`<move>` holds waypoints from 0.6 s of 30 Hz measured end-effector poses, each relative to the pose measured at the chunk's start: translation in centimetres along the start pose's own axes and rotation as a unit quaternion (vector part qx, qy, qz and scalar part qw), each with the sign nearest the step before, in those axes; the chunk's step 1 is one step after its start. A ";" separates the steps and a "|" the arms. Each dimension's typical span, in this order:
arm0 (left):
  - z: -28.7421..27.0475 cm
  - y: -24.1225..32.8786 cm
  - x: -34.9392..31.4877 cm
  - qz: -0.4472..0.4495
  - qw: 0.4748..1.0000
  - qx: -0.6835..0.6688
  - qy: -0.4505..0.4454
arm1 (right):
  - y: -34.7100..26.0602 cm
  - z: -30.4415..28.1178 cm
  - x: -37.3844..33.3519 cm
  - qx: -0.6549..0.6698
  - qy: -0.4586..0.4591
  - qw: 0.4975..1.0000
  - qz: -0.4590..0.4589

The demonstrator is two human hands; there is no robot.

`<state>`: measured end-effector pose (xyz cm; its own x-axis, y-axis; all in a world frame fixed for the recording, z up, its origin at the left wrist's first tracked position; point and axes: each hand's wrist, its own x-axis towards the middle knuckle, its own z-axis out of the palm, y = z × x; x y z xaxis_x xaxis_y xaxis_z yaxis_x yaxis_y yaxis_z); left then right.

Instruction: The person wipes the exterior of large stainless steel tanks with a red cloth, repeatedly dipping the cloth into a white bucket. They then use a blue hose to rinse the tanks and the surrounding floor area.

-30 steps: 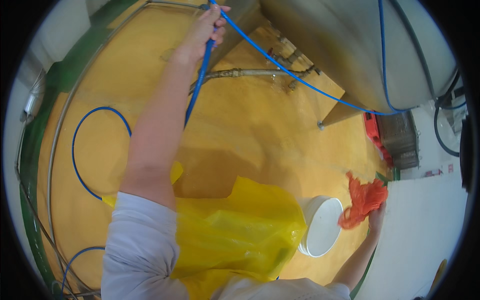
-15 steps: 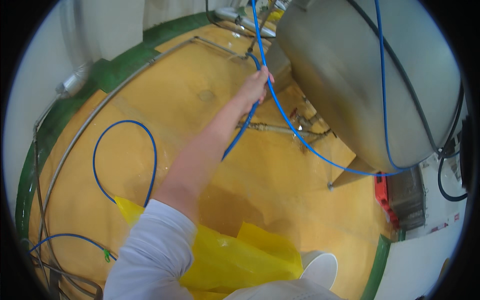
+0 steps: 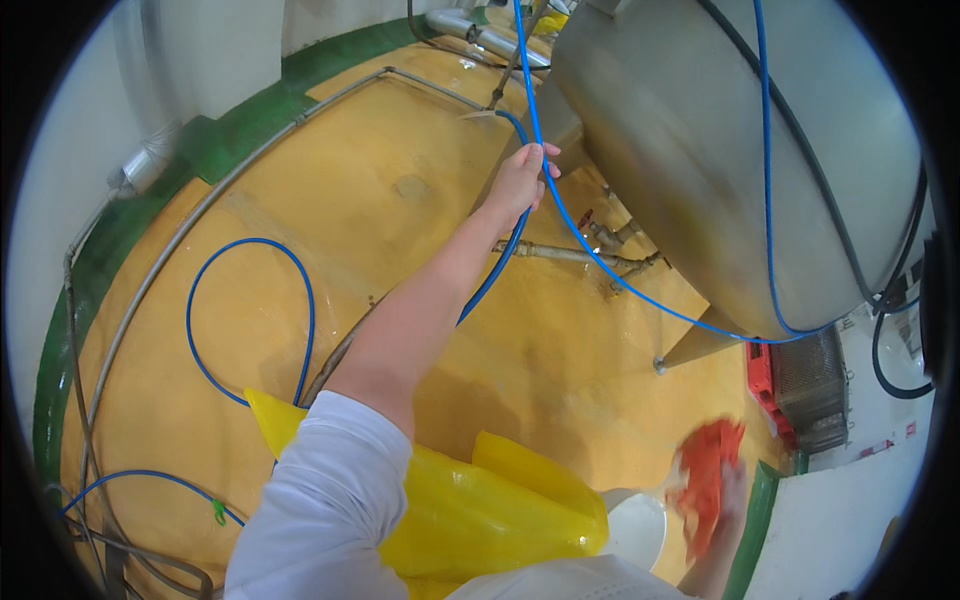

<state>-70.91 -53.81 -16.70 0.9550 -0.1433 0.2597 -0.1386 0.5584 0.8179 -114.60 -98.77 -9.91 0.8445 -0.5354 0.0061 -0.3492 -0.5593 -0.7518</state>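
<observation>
My left hand is stretched forward and closed around a dark blue hose. The hose curves up past the fingers to a pale end piece. A brighter blue hose runs across close by the fingertips; whether they touch it I cannot tell. At the lower right my right hand, smeared by motion, holds a bright red, cloth-like thing; its exact kind is too blurred to make out.
A large steel tank on legs fills the upper right. A valve pipe sits low beside it. Blue hose loops and grey pipes lie over the yellow floor. My yellow apron spreads below, beside a white rounded thing.
My right hand has come into view at the lower right with the red thing. My left hand has shifted slightly right and down, still around the dark blue hose.
</observation>
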 end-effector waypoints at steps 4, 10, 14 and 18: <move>2.2 -1.5 -0.7 -0.014 1.000 -0.015 -0.011 | -16.1 11.9 7.5 0.008 -0.070 0.982 -0.176; 0.5 -4.0 -0.1 0.175 0.962 0.193 0.086 | -34.4 35.2 17.0 0.326 -0.215 0.883 -0.262; 3.5 -2.1 -2.2 0.133 0.969 0.193 0.081 | -41.7 40.3 18.0 0.223 -0.147 0.869 -0.417; 2.4 0.3 -4.5 -0.016 0.971 0.201 0.125 | -48.9 43.1 19.6 0.170 -0.201 0.878 -0.398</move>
<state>-75.88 -54.95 -16.38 0.9875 0.0757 0.1383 -0.1503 0.1859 0.9710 -63.49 -54.61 -1.44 0.8648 0.2457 0.4378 0.5018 -0.3965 -0.7688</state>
